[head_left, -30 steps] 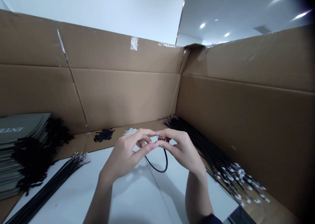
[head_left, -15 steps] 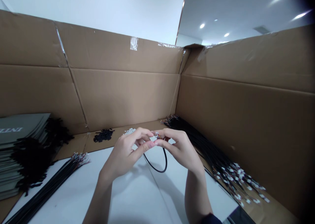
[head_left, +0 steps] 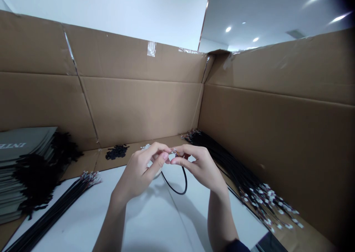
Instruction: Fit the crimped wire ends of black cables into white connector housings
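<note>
Noting a small change at the fingertips: the two thumbs have parted slightly, the left one drawn back toward its own fingers, leaving the fine wires point(head_left: 174, 152) more exposed between the hands. My reading: the close handling is at the wires, with the right hand probably the steadier support. Right hand point(head_left: 205, 167): thumb and forefinger nearly closed, pinching the black cable point(head_left: 181, 193) near its wired end; an orange strand shows beside the fingers. Left hand point(head_left: 140, 170): fingers curled, gap to thumb small, index fingertip at or very near the wires. Whether it grips them, I cannot tell. The cable hangs in a loop below both hands, above the white board point(head_left: 155, 215); its other end goes out of sight behind the left hand. Surroundings: small white parts point(head_left: 145, 147) just beyond the left hand, partly covered by it; black pieces point(head_left: 117, 152) in a heap farther left. One cable bundle point(head_left: 55, 211) lies at left, near the grey stack point(head_left: 24, 141); a larger bundle point(head_left: 227, 159) runs along the right cardboard wall point(head_left: 277, 133), white connectors point(head_left: 270, 196) at its near end.
</note>
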Motion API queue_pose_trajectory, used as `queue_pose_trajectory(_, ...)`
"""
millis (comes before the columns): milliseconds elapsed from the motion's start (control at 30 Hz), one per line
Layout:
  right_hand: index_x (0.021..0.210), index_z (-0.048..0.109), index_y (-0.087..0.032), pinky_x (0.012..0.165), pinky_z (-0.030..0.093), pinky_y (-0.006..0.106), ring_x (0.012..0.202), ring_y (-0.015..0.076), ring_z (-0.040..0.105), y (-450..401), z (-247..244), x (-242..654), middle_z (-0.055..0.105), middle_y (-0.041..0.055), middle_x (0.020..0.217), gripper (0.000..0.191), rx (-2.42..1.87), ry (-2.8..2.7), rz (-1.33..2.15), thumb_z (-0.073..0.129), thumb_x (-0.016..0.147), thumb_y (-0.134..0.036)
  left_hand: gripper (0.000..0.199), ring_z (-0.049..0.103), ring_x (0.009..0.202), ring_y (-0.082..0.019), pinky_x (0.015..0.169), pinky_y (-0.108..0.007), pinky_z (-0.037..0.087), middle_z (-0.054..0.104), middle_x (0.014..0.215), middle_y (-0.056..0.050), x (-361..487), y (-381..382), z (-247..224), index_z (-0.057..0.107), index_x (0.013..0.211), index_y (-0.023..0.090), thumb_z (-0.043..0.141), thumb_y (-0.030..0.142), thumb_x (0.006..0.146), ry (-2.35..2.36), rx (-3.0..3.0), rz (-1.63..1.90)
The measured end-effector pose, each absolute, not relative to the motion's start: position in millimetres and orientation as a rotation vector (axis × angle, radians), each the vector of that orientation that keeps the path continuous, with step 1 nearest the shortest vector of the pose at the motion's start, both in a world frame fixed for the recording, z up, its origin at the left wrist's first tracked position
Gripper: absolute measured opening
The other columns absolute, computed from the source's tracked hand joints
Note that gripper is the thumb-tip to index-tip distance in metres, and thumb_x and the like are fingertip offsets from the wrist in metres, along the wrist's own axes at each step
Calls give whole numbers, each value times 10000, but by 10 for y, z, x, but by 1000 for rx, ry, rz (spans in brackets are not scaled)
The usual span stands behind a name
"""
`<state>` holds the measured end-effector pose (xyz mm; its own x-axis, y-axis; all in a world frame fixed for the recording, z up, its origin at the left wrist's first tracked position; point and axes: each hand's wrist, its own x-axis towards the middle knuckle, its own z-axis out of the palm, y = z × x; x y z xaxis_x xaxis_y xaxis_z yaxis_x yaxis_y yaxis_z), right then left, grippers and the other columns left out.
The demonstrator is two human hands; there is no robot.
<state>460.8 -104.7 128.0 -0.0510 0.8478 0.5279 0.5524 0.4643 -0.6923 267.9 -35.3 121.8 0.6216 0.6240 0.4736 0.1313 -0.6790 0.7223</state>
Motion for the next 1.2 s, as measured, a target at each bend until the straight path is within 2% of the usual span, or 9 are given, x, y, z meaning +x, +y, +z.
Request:
queue_pose_trajectory(267, 941, 739, -199, 608, 406, 228, 674, 121, 569, -1042, 1270, 4601, 697, -3, 759, 219, -1194, -1750, 339, 678, 914, -408, 190, 666, 836, -120, 661, -213, 453, 734, 951, 42, 2685, -376, 1201, 623, 1079, 281, 477, 389, 1024, 577, 2214, 1020)
queue_pose_trajectory(367, 925, 738, -198, 611, 411, 232, 674, 126, 566, -1039, 1266, 4598, 689, 2, 752, 241, -1205, -1753, 335, 666, 918, -427, 204, 666, 849, -129, 672, -218, 454, 736, 978, 29, 2688, -376, 1215, 631, 1050, 265, 471, 388, 1025, 565, 2227, 1020)
queue_pose_trajectory(500, 918, 734, -197, 604, 411, 237, 675, 133, 563, -1036, 1270, 4599, 686, 9, 753, 267, -1219, -1750, 332, 656, 919, -453, 232, 662, 822, -143, 674, -231, 452, 730, 918, 16, 2685, -379, 1239, 641, 1014, 244, 463, 392, 1028, 592, 2232, 983)
queue_pose_trajectory(733, 912, 725, -193, 598, 407, 234, 660, 127, 553, -1033, 1278, 4591, 671, 1, 726, 276, -1213, -1765, 324, 652, 920, -459, 205, 674, 880, -159, 733, -251, 477, 725, 968, 8, 2697, -391, 1226, 609, 1100, 258, 469, 387, 1024, 608, 2201, 993)
queue_pose_trajectory(1200, 930, 751, -200, 602, 413, 236, 651, 129, 563, -1015, 1272, 4576, 672, 1, 711, 277, -1208, -1758, 330, 649, 922, -458, 203, 673, 911, -160, 752, -260, 490, 712, 956, 8, 2708, -416, 1236, 605, 1105, 267, 486, 406, 1018, 615, 2158, 959)
